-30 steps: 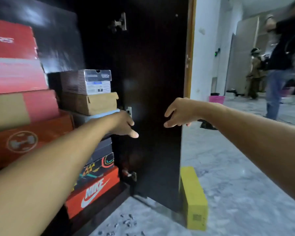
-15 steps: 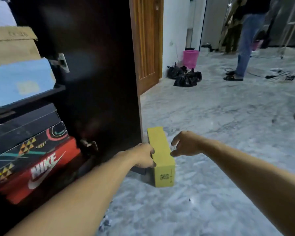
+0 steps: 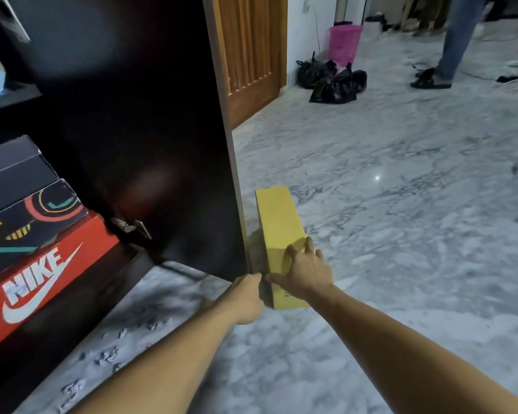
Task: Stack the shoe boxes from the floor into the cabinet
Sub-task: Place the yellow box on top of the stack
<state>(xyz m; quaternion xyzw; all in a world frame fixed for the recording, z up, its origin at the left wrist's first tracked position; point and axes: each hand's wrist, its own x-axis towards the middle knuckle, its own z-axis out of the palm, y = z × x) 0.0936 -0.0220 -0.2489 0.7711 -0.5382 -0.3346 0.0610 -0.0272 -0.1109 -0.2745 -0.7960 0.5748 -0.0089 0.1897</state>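
Note:
A yellow shoe box [image 3: 277, 216] stands on its long edge on the marble floor, right beside the open dark cabinet door [image 3: 150, 130]. My right hand [image 3: 304, 268] grips its near top corner, fingers over the top and thumb on the near end. My left hand [image 3: 245, 297] is at the box's near left lower side; its fingertips are hidden, so how it holds is unclear. In the cabinet at left sits a stack: a red Nike box [image 3: 42, 279], a black patterned box [image 3: 27, 219] on it, and dark boxes [image 3: 12, 171] above.
Small debris [image 3: 111, 354] lies on the floor by the cabinet base. Far back are black bags [image 3: 335, 80], a pink bin [image 3: 344, 43], a wooden door [image 3: 251, 52], cables, and a person's legs [image 3: 449, 40] standing at upper right.
The view dropped from the cabinet shelves to the floor. Both hands came down from the door to the yellow box, and my right hand moved from beside it onto its near corner.

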